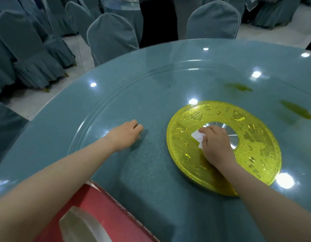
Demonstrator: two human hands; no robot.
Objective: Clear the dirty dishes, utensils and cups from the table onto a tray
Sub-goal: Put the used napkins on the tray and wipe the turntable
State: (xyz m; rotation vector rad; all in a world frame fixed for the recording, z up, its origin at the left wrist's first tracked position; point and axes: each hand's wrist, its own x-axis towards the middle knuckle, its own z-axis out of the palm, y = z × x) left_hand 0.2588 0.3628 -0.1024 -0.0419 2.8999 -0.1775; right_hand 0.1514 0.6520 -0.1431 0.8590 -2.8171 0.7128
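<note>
My right hand [215,144] lies over the hub of a round golden disc [256,149] under the glass turntable, and it grips a small white folded paper [197,137] against the glass. My left hand [127,135] rests on the glass turntable [151,95] to the left, fingers curled under, holding nothing that I can see. A red tray [102,206] sits at the near table edge with a pale translucent object [79,226] on it. No dishes, utensils or cups show on the table.
The round table [46,137] has a teal cloth under glass. Two greenish smears [238,87] [296,109] mark the turntable at the right. Teal-covered chairs [112,35] [214,20] stand at the far edge, and a person in dark clothes [158,21] stands between them.
</note>
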